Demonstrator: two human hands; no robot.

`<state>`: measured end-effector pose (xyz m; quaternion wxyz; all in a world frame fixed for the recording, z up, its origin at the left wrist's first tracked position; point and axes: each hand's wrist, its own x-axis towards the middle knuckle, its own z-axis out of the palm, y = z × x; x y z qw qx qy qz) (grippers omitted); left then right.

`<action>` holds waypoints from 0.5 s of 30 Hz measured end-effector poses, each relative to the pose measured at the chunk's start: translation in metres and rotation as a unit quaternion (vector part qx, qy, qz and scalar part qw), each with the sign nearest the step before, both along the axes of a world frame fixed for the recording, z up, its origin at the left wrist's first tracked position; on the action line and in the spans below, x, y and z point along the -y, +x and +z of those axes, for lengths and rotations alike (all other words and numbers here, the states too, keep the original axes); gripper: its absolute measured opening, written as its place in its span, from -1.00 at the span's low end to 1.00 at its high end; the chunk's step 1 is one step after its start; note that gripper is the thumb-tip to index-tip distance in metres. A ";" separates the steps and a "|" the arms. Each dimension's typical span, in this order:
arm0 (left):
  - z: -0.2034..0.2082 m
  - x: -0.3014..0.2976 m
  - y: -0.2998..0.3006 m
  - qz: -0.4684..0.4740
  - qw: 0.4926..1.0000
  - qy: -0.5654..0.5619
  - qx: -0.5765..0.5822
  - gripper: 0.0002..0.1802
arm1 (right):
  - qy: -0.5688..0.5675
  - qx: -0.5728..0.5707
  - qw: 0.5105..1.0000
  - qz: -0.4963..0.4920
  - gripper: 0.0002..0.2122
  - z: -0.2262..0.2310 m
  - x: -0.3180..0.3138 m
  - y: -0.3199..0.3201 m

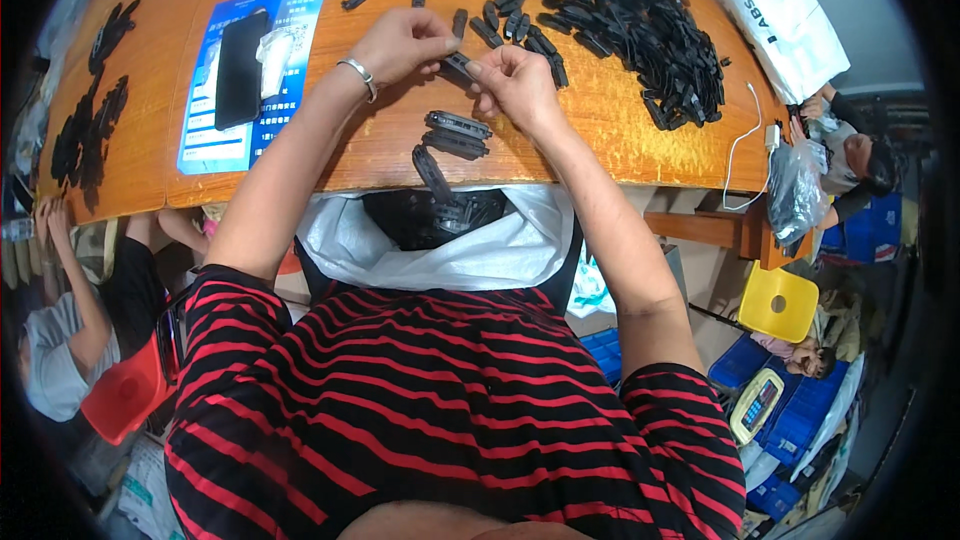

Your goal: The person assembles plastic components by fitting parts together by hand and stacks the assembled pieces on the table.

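Note:
Between my two hands is a small, elongated black plastic part [457, 69], held just above the wooden table. My left hand [400, 45], with a silver bracelet at the wrist, pinches its left end. The fingers of my right hand [515, 85] close on its right end. Nearer to me, a few similar black parts [456, 134] lie stacked by the table's front edge. One more part [432, 176] leans over that edge, above an open white sack [400, 265] at my lap with black parts inside.
A large heap of black parts [640, 40] covers the back and right of the table [380, 155]. To the left, a black phone [240, 70] rests on a blue printed sheet [215, 152]. A white cable [735, 155] hangs off the right edge. People sit at both sides.

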<state>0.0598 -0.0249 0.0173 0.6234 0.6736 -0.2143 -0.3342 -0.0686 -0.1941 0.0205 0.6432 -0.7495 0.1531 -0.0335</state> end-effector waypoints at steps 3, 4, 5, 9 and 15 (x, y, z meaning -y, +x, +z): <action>-0.013 -0.002 0.001 0.004 0.998 0.034 0.047 -0.83 | -0.029 -0.042 0.999 -0.002 -0.82 -0.004 0.003 0.004; -0.014 0.001 -0.001 0.019 0.994 0.057 0.090 -0.82 | -0.029 -0.043 0.999 -0.003 -0.82 -0.004 0.003 0.005; -0.016 0.002 -0.002 0.035 0.987 0.080 0.133 -0.82 | -0.041 -0.055 0.998 -0.005 -0.81 -0.005 0.004 0.005; -0.021 -0.001 -0.004 0.052 0.970 0.138 0.193 -0.81 | -0.072 -0.086 0.994 0.001 -0.78 -0.003 0.002 0.011; -0.014 -0.004 -0.009 0.055 0.922 0.221 0.312 -0.69 | -0.205 -0.116 0.971 0.050 -0.70 0.000 0.010 0.018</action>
